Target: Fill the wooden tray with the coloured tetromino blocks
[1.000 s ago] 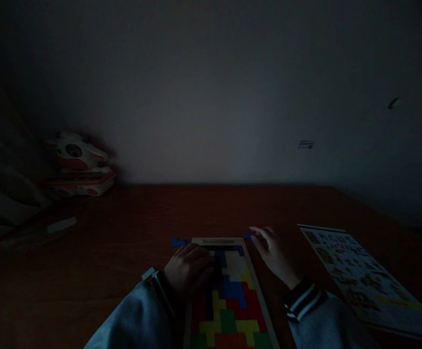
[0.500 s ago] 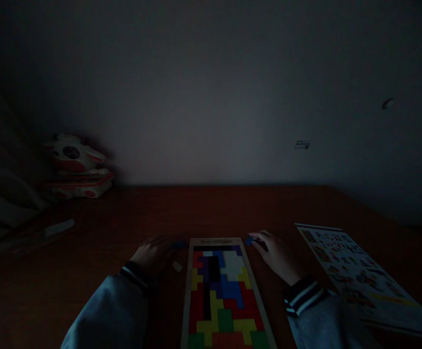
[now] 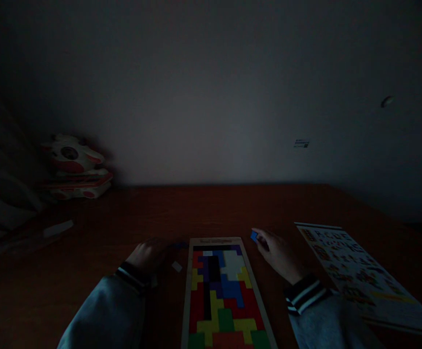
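Observation:
My right hand [image 3: 274, 249] is raised just right of the puzzle tray, pinching a small blue puzzle block [image 3: 253, 236] between thumb and fingertips. Left of the tray, my left hand [image 3: 149, 254] is low over the table, its fingers lost in shadow. Just beyond those fingers lies a dark blue block [image 3: 179, 245]; contact cannot be made out. The wooden tray [image 3: 216, 241] stands between both hands, filled with red, yellow, green, blue, purple and white blocks. Dark gaps show along its top row and in its left half. A small pale block [image 3: 176, 266] lies between my left hand and the tray.
A printed pattern sheet [image 3: 364, 276] lies to the right. A cow-shaped toy [image 3: 74, 165] stands at the back left by a curtain [image 3: 0, 184]. A pale strip [image 3: 58, 228] lies at the left. The wall [image 3: 211, 97] rises behind the brown table [image 3: 211, 208].
My right hand has turned and moved slightly right with the blue block, away from the tray. My left hand has drawn back a little to the left, exposing a pale piece by its cuff.

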Demonstrator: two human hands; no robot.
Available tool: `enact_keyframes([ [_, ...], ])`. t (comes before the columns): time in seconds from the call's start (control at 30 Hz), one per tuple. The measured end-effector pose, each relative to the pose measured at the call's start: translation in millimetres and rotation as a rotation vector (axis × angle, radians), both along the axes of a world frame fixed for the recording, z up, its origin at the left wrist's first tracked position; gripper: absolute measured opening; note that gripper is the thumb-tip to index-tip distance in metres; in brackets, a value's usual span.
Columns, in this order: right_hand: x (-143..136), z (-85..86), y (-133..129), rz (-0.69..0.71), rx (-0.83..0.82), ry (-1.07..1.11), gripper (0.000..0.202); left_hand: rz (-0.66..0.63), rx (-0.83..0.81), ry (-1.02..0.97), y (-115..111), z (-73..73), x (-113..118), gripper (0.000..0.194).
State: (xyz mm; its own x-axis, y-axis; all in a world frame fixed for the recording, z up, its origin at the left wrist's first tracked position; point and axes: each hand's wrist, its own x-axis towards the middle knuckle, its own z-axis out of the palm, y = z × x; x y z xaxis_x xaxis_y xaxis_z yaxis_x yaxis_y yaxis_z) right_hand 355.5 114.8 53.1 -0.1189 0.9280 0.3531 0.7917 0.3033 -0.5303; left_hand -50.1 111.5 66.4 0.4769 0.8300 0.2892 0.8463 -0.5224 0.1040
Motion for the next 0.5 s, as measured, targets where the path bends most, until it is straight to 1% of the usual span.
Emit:
enact_keyframes([
  [0.07,-4,3.0,-2,-0.011,-0.014,0.057,0.034,0.012,0.011,-0.033,0,-1.3,-1,0.032],
  [0.17,-11,8.7,-5,-0.027,-0.047,0.234,0.028,0.05,0.016,-0.137,-1,0.6,3,0.031],
  [0.27,-18,12.6,-7,-0.008,-0.088,0.446,0.03,0.128,-0.029,-0.372,-4,6.0,14,0.029],
  [0.37,-22,13.5,-9,0.012,-0.122,0.594,0.036,0.205,-0.119,-0.627,-5,10.3,24,0.029],
  [0.5,-23,13.5,-10,0.023,-0.162,0.684,0.04,0.2,-0.275,-0.914,-5,11.2,31,0.029],
])
